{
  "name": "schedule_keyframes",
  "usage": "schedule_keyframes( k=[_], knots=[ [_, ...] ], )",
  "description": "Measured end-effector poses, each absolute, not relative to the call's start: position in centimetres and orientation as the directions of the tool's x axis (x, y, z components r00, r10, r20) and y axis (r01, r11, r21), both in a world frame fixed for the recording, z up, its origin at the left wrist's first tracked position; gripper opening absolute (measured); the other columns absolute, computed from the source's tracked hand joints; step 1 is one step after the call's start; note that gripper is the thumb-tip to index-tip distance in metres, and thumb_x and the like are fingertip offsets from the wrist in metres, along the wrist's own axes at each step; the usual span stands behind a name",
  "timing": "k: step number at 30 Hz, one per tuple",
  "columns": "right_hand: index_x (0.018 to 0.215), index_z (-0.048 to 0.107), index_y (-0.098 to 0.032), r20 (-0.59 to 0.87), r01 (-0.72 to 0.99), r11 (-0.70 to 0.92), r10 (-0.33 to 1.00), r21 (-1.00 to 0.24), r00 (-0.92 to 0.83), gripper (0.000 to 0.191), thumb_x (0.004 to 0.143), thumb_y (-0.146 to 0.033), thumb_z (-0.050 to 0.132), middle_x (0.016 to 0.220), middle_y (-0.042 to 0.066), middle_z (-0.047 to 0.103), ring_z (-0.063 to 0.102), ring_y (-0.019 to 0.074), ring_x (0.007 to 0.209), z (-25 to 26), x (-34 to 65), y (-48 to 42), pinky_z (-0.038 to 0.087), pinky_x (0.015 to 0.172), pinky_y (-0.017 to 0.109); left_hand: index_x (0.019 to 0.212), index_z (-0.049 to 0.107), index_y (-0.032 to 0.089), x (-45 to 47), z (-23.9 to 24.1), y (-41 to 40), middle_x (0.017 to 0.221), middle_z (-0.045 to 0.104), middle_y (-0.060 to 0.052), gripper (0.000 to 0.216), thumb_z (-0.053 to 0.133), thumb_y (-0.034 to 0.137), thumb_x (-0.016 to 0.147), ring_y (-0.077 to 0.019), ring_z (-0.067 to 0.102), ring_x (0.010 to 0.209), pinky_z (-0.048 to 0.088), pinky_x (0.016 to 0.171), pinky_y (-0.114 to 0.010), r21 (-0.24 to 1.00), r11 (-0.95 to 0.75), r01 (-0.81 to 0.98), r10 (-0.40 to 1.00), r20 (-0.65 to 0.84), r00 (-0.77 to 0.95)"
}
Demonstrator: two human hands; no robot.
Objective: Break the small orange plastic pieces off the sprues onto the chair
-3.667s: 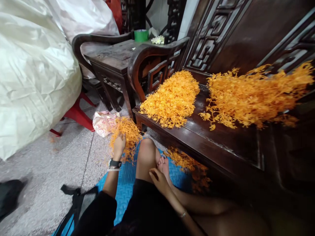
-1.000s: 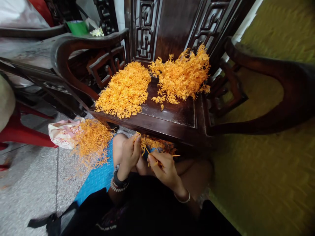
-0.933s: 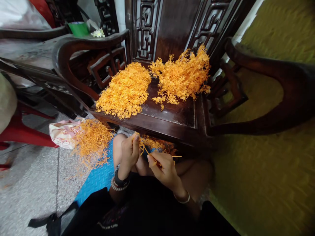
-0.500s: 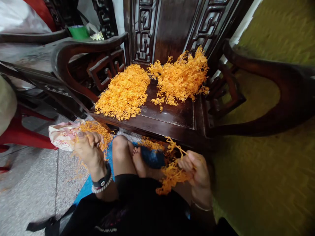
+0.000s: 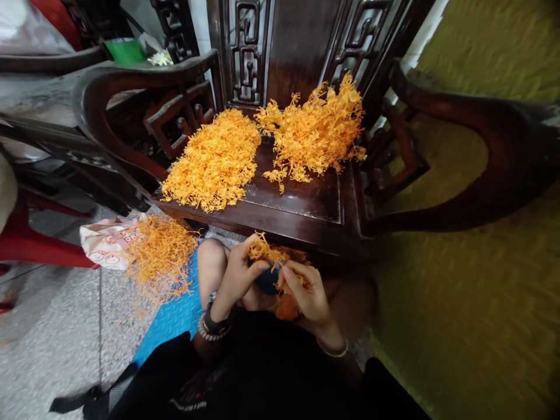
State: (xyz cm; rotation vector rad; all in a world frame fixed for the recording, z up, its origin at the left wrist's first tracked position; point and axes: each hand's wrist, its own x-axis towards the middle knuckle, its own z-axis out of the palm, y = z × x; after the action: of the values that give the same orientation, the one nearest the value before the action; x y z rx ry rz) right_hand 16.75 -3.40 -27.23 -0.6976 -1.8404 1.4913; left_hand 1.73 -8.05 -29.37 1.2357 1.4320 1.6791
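Observation:
My right hand (image 5: 308, 294) is closed in a pinch on a bunch of thin, branching orange sprigs (image 5: 286, 304) above my lap. Its thumb and forefinger press together. My left hand (image 5: 240, 268) faces it from the left, thumb and fingers apart around the upper tips of the sprigs (image 5: 265, 249); I see no firm grip there. On the wooden chair seat (image 5: 301, 203) lie a low heap of short orange pieces (image 5: 214, 160) and, to its right, a looser heap of longer branching sprigs (image 5: 319, 131).
Bare orange stems (image 5: 164, 256) pile on the floor beside a printed white bag (image 5: 105, 242) and a blue mat (image 5: 172, 326). The chair's curved arms (image 5: 472, 102) flank the seat. A red stool (image 5: 44, 239) stands left. A green roll (image 5: 125, 51) rests on the side table.
My left hand has moved right, from over the stem pile to the sprigs, and its fingers have spread. My right hand has come left and slightly up with the sprigs.

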Motion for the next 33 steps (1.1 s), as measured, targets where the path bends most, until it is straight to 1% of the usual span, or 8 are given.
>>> schedule_keyframes(
  k=[7, 10, 12, 16, 21, 25, 29, 33],
  knots=[
    [0.05, 0.035, -0.021, 0.283, -0.011, 0.389, 0.65, -0.921, -0.705, 0.042, 0.09, -0.031, 0.046, 0.046, -0.005, 0.029, 0.029, 0.0082, 0.041, -27.8, 16.6, -5.2, 0.027, 0.046, 0.025, 0.06, 0.046, 0.018, 1.3, -28.8, -8.7, 0.054, 0.038, 0.002, 0.043, 0.05, 0.046, 0.092, -0.0104, 0.033, 0.049, 0.031, 0.047, -0.024, 0.958, -0.191, 0.212, 0.71, 0.284, -0.644],
    [0.049, 0.028, -0.022, 0.404, -0.186, 0.417, 0.527, -0.889, -0.748, 0.045, 0.09, -0.034, 0.042, 0.044, -0.004, 0.028, 0.029, 0.0095, 0.04, -28.5, 17.9, -6.1, 0.028, 0.047, 0.027, 0.055, 0.035, 0.019, -3.5, -28.5, -8.9, 0.049, 0.03, 0.005, 0.049, 0.043, 0.047, 0.094, -0.0093, 0.026, 0.044, 0.04, 0.053, -0.024, 0.906, -0.295, 0.302, 0.363, 0.399, -0.842],
    [0.048, 0.03, -0.022, 0.385, -0.159, 0.422, 0.527, -0.892, -0.758, 0.044, 0.09, -0.032, 0.04, 0.042, -0.004, 0.032, 0.032, 0.0095, 0.04, -29.0, 18.9, -6.3, 0.028, 0.047, 0.026, 0.057, 0.022, 0.019, -7.9, -28.2, -9.0, 0.049, 0.017, 0.007, 0.051, 0.038, 0.048, 0.096, -0.0083, 0.017, 0.044, 0.044, 0.059, -0.026, 0.886, -0.328, 0.327, 0.277, 0.422, -0.863],
    [0.053, 0.046, -0.02, 0.166, 0.11, 0.306, 0.744, -0.946, -0.647, 0.042, 0.093, -0.032, 0.041, 0.042, -0.005, 0.039, 0.037, 0.0085, 0.038, -29.7, 20.3, -5.2, 0.028, 0.043, 0.023, 0.055, 0.035, 0.018, -14.3, -27.1, -7.9, 0.05, 0.032, 0.004, 0.049, 0.04, 0.045, 0.095, -0.008, 0.031, 0.047, 0.035, 0.056, -0.024, 0.878, -0.238, 0.415, 0.329, 0.475, -0.816],
    [0.056, 0.048, -0.02, 0.062, 0.142, 0.157, 0.853, -0.977, -0.518, 0.044, 0.093, -0.042, 0.043, 0.041, -0.006, 0.032, 0.031, 0.0086, 0.035, -30.2, 20.4, -4.2, 0.022, 0.037, 0.023, 0.08, 0.064, 0.013, -17.6, -25.1, -1.4, 0.067, 0.052, -0.004, 0.055, 0.029, 0.05, 0.099, -0.0153, 0.049, 0.064, 0.038, 0.068, -0.03, 0.753, 0.016, 0.657, 0.458, 0.579, -0.674],
    [0.055, 0.047, -0.019, 0.059, 0.135, 0.148, 0.857, -0.98, -0.511, 0.045, 0.093, -0.044, 0.044, 0.043, -0.006, 0.031, 0.028, 0.0079, 0.036, -30.6, 19.9, -4.6, 0.021, 0.037, 0.023, 0.104, 0.064, 0.015, -20.7, -24.6, 5.0, 0.092, 0.056, -0.014, 0.048, 0.03, 0.048, 0.098, -0.0312, 0.052, 0.1, 0.036, 0.093, -0.045, 0.541, 0.263, 0.799, 0.58, 0.573, -0.579],
    [0.053, 0.047, -0.018, 0.108, 0.136, 0.196, 0.868, -0.971, -0.484, 0.046, 0.092, -0.044, 0.044, 0.046, -0.004, 0.035, 0.032, 0.0085, 0.041, -31.3, 19.2, -4.9, 0.023, 0.04, 0.023, 0.112, 0.061, 0.014, -22.2, -25.5, 8.0, 0.107, 0.051, -0.021, 0.045, 0.046, 0.05, 0.091, -0.0389, 0.043, 0.113, 0.031, 0.098, -0.054, 0.492, 0.297, 0.818, 0.688, 0.484, -0.541],
    [0.054, 0.048, -0.019, 0.071, 0.152, 0.161, 0.878, -0.975, -0.474, 0.047, 0.092, -0.047, 0.044, 0.045, -0.004, 0.034, 0.031, 0.0082, 0.039, -31.8, 18.8, -4.8, 0.022, 0.038, 0.022, 0.103, 0.065, 0.017, -21.8, -26.2, 7.6, 0.112, 0.049, -0.019, 0.045, 0.039, 0.052, 0.093, -0.0367, 0.041, 0.113, 0.031, 0.098, -0.053, 0.542, 0.294, 0.787, 0.595, 0.541, -0.594]
  ],
)
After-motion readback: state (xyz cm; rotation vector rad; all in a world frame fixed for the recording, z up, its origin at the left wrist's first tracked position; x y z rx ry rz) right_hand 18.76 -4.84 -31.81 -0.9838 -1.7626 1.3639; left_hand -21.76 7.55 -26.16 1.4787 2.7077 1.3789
